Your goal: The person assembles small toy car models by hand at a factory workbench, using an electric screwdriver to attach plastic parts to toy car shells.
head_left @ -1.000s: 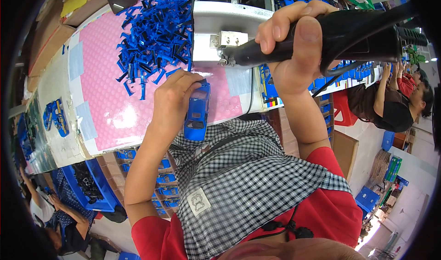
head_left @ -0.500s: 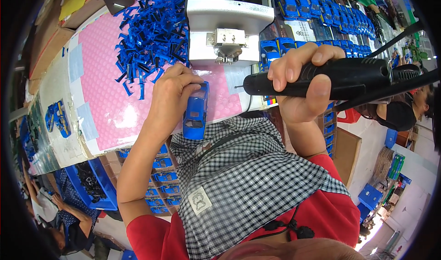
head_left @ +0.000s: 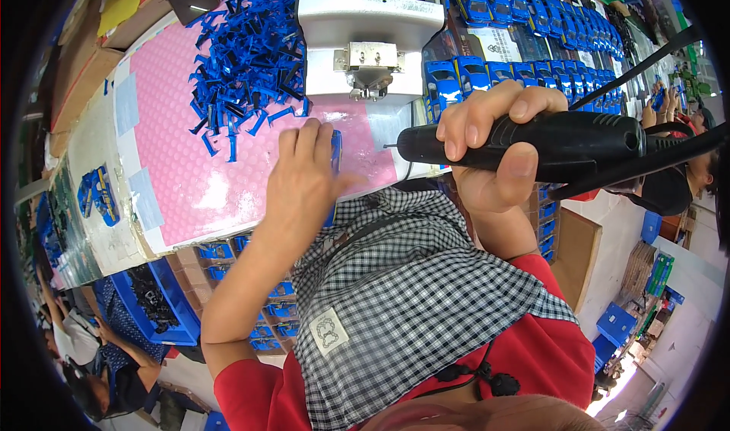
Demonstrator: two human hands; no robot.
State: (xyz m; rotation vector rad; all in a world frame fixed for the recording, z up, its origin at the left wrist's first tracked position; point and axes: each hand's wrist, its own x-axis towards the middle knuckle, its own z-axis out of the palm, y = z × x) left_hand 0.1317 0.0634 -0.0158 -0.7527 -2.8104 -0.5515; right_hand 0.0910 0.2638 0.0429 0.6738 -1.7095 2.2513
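Observation:
My left hand lies over a blue toy car body at the table's front edge, its fingers over the car and its thumb out to the right, slightly blurred. The hand covers most of the car. In my right hand is a black electric screwdriver, held sideways above the table's right side. Its thin bit points left toward the car, without touching it. Beyond the car stands a silver metal machine with a small bracket on its front.
A heap of small blue parts lies on the pink mat. Rows of blue car bodies fill the back right. The screwdriver's black cable runs to the right. Cardboard trays of car bodies sit under the table edge. Other people work nearby.
My left hand has shifted right over the car, covering it, with the thumb now out to the right. The screwdriver has moved slightly left. The view has shifted a little.

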